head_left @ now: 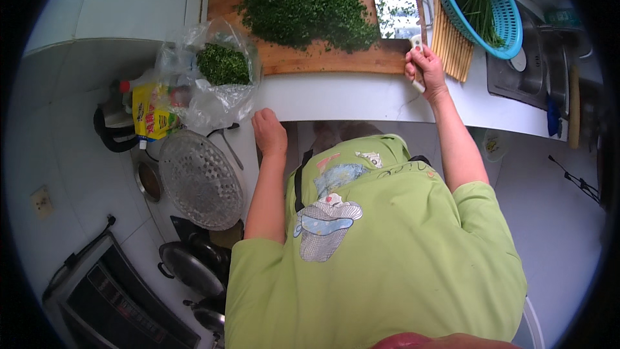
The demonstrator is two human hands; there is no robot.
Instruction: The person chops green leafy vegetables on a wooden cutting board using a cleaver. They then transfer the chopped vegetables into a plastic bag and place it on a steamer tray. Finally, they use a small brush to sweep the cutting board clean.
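My right hand point(427, 70) grips the handle of a cleaver point(396, 5), whose broad blade lies flat over the right side of a wooden cutting board point(310, 60). Green bits cling to the blade. A wide heap of finely chopped green herbs point(310, 7) covers the middle of the board. My left hand point(269, 131) rests at the counter's edge, fingers curled, with nothing seen in it. Just beyond it stands an open clear plastic bag point(213, 102) holding more chopped greens point(223, 64).
At the right, a blue basket point(514, 34) of long green stalks point(477, 5) overlaps a slatted mat point(450, 43) beside the sink point(518, 77). On the left are a yellow pouch point(150, 111), a round perforated tray point(201, 179) and metal pans point(191, 269).
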